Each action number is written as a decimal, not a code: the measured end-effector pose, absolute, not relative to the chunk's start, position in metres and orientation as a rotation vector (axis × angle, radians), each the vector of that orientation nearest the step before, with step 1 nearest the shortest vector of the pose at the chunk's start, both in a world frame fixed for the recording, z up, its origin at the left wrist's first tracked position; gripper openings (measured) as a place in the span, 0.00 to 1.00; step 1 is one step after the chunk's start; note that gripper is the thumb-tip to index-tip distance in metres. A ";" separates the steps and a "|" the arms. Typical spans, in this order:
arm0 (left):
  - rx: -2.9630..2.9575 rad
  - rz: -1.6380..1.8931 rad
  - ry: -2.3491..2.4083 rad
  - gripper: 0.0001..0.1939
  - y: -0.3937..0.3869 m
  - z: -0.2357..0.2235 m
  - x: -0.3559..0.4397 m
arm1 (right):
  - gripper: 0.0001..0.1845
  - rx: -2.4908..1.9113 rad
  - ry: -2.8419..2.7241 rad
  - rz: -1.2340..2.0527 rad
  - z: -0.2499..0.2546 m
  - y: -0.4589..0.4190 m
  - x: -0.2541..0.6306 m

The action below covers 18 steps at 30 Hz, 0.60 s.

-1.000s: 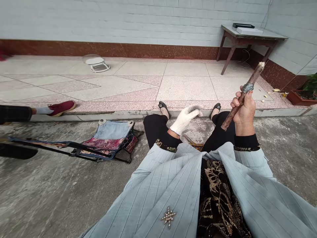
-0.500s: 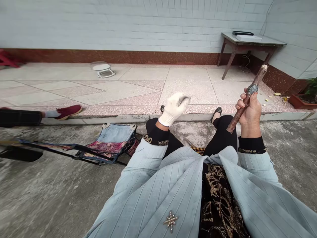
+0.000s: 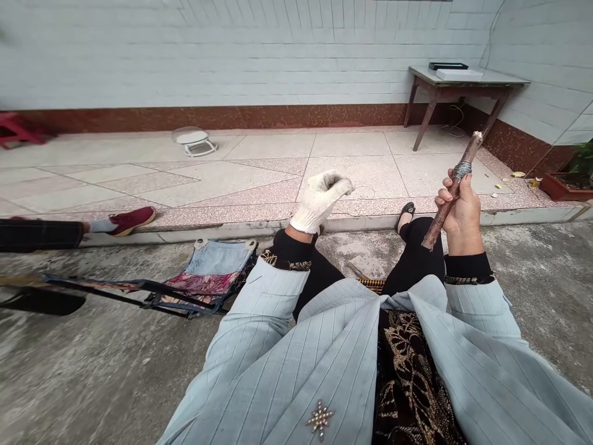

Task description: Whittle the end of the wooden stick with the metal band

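The stick is in the right part of the frame, grasped by the bare right hand, fingers on one side and thumb on the other. Its long axis goes obliquely, from the pale upper end down toward lower left. A coil of wire sits around it in the upper half, just at the thumb tip, so the right hand is the nearer one. The left hand, in a glove, is well apart, to the left near the middle of the frame. Its fingertips are pinched together, apparently upon a thin strand, which curves out toward the stick; whether it joins the coil, I cannot tell.

The stick is roughly cylindrical, with brown, rough bark and a raw, broken tip. The coil looks metallic, grey, in many close turns. The glove is whitish and knitted. Behind are smooth, speckled tiles.
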<state>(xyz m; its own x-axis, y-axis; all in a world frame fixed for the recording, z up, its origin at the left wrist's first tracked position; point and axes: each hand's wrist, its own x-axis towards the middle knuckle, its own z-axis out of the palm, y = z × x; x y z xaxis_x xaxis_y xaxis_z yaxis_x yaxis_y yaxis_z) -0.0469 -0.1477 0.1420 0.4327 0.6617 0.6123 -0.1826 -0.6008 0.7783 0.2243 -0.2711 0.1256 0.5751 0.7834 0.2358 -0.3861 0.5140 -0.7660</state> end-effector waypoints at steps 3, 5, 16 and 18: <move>1.845 1.279 0.434 0.12 -0.147 0.138 -0.044 | 0.17 -0.716 -0.585 0.773 0.125 -0.271 0.224; 1.860 1.287 0.408 0.12 -0.148 0.137 -0.043 | 0.16 -0.693 -0.562 0.790 0.124 -0.270 0.224; 2.776 0.951 0.375 0.04 -0.137 0.137 -0.056 | 0.17 -0.681 -0.594 0.763 0.130 -0.278 0.221; 2.994 0.735 0.335 0.05 -0.133 0.132 -0.056 | 0.17 -0.700 -0.630 0.744 0.135 -0.281 0.217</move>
<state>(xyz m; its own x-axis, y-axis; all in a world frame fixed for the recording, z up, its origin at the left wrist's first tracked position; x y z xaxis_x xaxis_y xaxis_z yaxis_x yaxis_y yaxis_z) -0.0561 -0.1329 0.1316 0.8643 0.2178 0.4534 0.1987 -0.9759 0.0901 0.2175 -0.2811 0.1347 0.5794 0.7729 0.2587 -0.3823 0.5380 -0.7512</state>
